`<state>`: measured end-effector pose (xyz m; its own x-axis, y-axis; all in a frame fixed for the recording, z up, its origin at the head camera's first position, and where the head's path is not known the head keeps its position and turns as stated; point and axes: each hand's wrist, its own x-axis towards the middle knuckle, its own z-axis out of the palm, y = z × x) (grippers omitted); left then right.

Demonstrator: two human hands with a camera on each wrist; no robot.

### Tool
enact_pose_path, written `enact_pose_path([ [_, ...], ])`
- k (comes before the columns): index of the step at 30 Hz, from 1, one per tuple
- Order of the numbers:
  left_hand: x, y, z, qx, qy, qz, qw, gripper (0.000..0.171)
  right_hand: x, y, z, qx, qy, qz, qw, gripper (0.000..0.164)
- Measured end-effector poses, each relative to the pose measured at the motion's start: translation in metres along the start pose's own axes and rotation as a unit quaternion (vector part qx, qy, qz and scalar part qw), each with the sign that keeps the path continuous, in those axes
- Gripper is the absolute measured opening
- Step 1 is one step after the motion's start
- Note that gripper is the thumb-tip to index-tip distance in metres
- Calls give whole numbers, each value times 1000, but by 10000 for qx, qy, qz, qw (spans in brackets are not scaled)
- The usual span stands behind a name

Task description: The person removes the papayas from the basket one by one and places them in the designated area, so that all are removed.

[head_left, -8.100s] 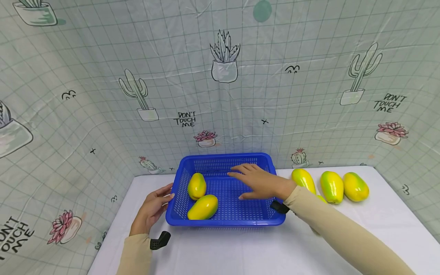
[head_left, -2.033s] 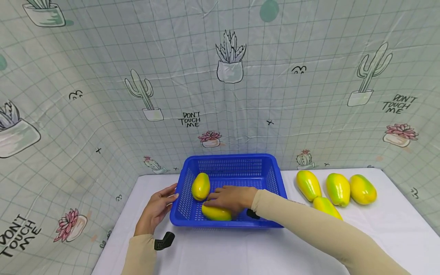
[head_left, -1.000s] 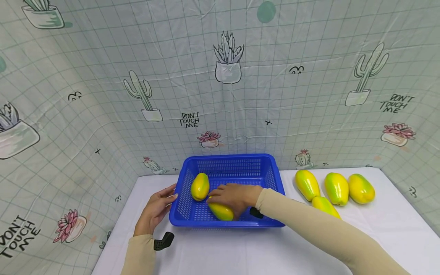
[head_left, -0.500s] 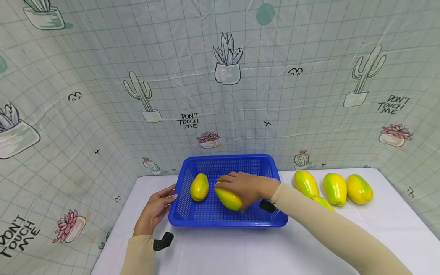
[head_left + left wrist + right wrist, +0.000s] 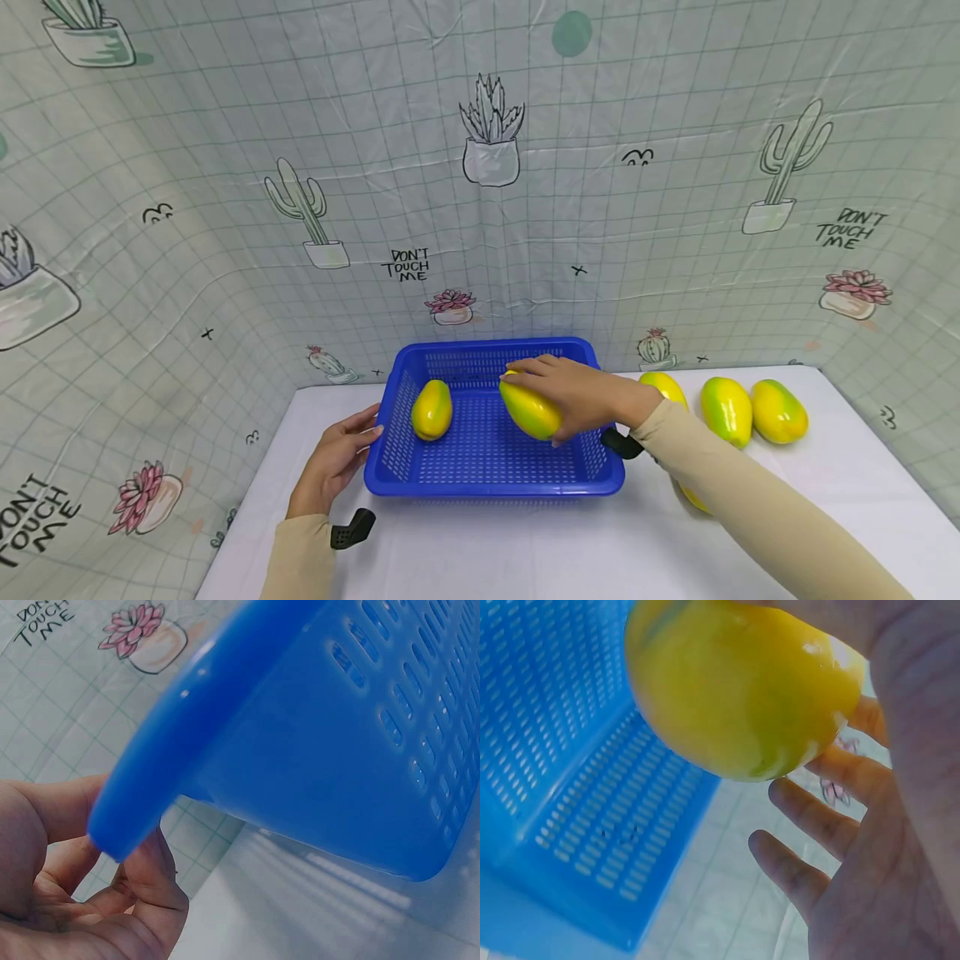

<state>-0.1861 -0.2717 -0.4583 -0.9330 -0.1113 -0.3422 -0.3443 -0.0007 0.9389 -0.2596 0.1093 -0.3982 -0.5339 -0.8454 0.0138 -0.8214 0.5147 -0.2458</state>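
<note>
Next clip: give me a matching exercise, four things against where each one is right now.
Things:
1. left hand
2. right hand
3. papaya in the grip
4. second papaya

Places:
A. lying on the floor of the blue basket, left part
B. held up above the basket's floor
C. at the basket's left rim
D. wrapped over a fruit, above the basket's right part

Pairs: 1-C, 2-D, 3-B, 4-A
</note>
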Motion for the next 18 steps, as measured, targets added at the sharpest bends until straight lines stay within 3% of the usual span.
enact_pose_path([
  [9, 0, 0, 0, -36, 20, -20, 10000, 56, -27, 10, -10, 90, 459, 38, 9989, 109],
  [18, 0, 0, 0, -15, -12, -29, 10000, 56, -56, 16, -18, 357, 772, 415, 9955, 107],
])
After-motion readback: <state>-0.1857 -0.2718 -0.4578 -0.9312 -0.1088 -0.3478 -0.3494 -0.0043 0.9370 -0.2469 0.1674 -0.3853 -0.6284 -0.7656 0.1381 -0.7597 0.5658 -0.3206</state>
